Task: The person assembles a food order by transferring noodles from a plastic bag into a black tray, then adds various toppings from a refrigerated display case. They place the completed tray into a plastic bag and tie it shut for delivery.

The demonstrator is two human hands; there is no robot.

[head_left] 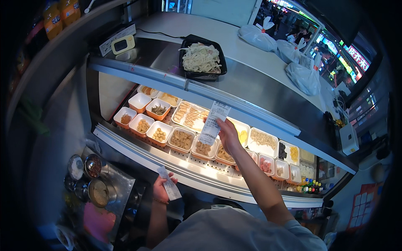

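Note:
My right hand (pixel 229 133) is closed on a long printed receipt (pixel 215 121), held up before the lit display case. Lower down, near my waist, my left hand (pixel 161 189) grips a shorter paper slip (pixel 169 184). Behind the receipt, the display case (pixel 150 81) holds rows of white and orange tubs and trays. Among them are a tray of skewers (pixel 190 116), a tub of small round balls (pixel 159 134) and a tray of pale shreds (pixel 263 142). A black container (pixel 203 76) heaped with shredded white vegetables (pixel 202 58) stands on the steel top.
Knotted plastic bags (pixel 302 78) sit along the far right of the counter. A small white-framed device (pixel 123 44) is at the top left. Metal bowls (pixel 100 193) and a pink sheet (pixel 98 221) rest on a steel side table at the lower left. Orange drink bottles (pixel 52 23) stand upper left.

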